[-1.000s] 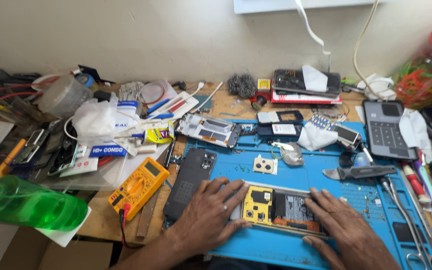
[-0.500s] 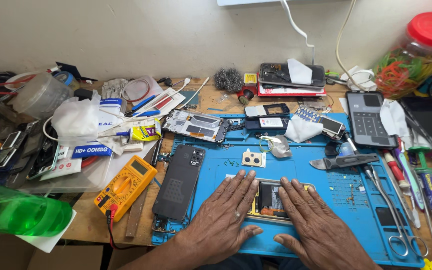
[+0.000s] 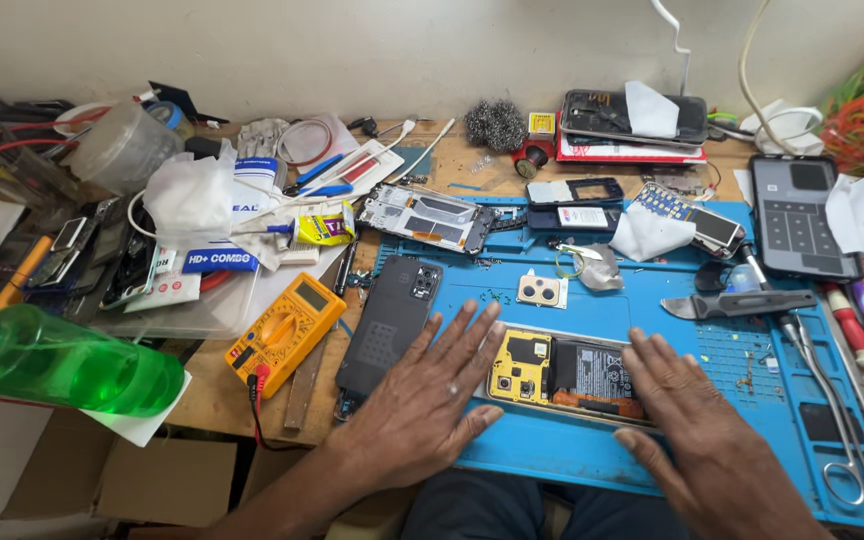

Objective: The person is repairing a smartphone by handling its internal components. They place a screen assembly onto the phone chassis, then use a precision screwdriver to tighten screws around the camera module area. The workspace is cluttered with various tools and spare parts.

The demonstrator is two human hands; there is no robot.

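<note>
Head view of a cluttered repair bench. The left hand (image 3: 430, 400) lies flat, palm down, fingers spread wide and extended, on the blue work mat (image 3: 592, 455); its fingertips reach the left end of the opened phone (image 3: 564, 374), and its thumb points toward the phone's lower left corner. It grips nothing. The right hand (image 3: 697, 420) is likewise flat and open, fingers slightly parted, with the fingertips laid over the right end of the same phone; nothing is pinched or held. The opened phone lies face down between the two hands, near the front middle of the mat, its back removed so that a yellow-covered board section on the left and a dark battery on the right are exposed.

Just left of the left hand, a dark phone back cover (image 3: 390, 322) rests partly on the mat's left edge. Beyond it, on the wooden table, lies a yellow multimeter (image 3: 285, 326), with a green plastic bottle (image 3: 67, 362) on its side at the far left. Behind the phone sit a small camera module plate (image 3: 541, 291) and a bare phone frame (image 3: 425, 217). To the right of the right hand lie a grey knife-like tool (image 3: 742, 303) and, at the mat's right edge, a pair of scissors (image 3: 852, 470). A calculator (image 3: 802, 215) lies at the rear right.
</note>
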